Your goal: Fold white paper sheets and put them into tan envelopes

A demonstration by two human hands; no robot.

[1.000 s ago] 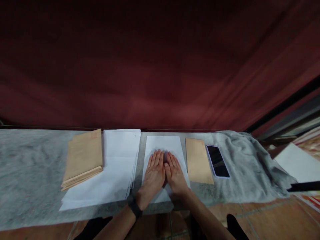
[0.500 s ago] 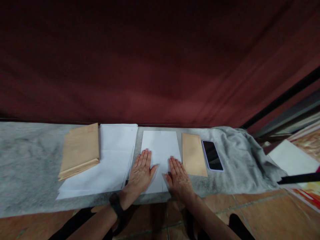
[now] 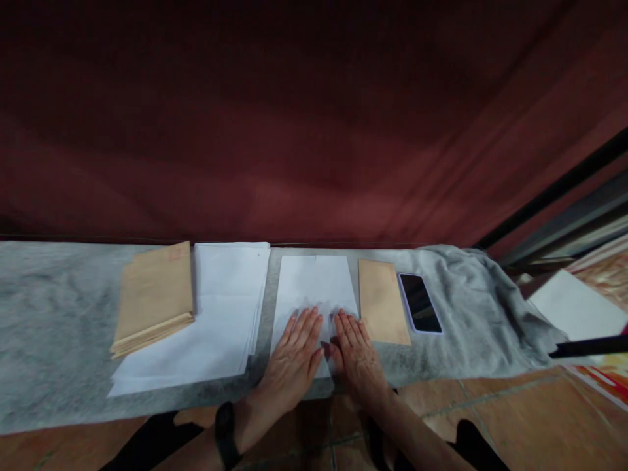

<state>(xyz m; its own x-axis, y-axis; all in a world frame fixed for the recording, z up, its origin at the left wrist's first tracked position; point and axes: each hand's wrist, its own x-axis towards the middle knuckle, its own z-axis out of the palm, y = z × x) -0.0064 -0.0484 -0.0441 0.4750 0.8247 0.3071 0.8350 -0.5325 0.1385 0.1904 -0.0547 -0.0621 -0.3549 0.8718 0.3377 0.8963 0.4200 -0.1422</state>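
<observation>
A white sheet of paper (image 3: 314,282) lies in front of me on a grey cloth. Across its lower left part rests my left hand (image 3: 294,356), palm down with the fingers stretched out; a dark band circles that wrist. My right hand (image 3: 357,353) lies flat over the sheet's lower right edge, its fingers extended too. The thumbs are a short way apart. Just right of the sheet is a single brown envelope (image 3: 383,302), close to my right fingers. The lower corners of the sheet are hidden under my hands.
To the left, a stack of brown envelopes (image 3: 156,288) overlaps a pile of white paper (image 3: 226,314). A phone (image 3: 420,303) lies right of the single envelope. The grey cloth (image 3: 59,327) bunches up at the right. Behind rises a dark red curtain (image 3: 314,144); tiled floor (image 3: 520,418) shows below.
My left hand has slid right across the sheet, closer to my right hand. My right hand has shifted only slightly and stays flat.
</observation>
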